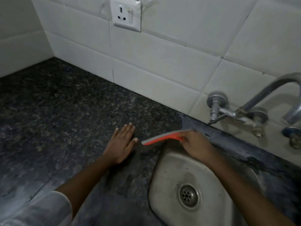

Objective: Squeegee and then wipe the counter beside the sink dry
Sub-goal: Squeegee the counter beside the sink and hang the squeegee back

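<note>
An orange squeegee (162, 137) with a grey blade lies on the dark speckled counter (65, 111), just behind the far left corner of the steel sink (169, 180). My right hand (197, 147) grips its handle end, reaching over the sink's back rim. My left hand (121, 145) rests flat on the counter, palm down, fingers together, its thumb tip a short gap from the blade's left end. No cloth is in view.
A metal tap (254, 111) with valves juts from the white tiled wall at right, above the sink. A wall socket (126, 14) sits high on the tiles. The sink drain (189, 195) is near the bottom.
</note>
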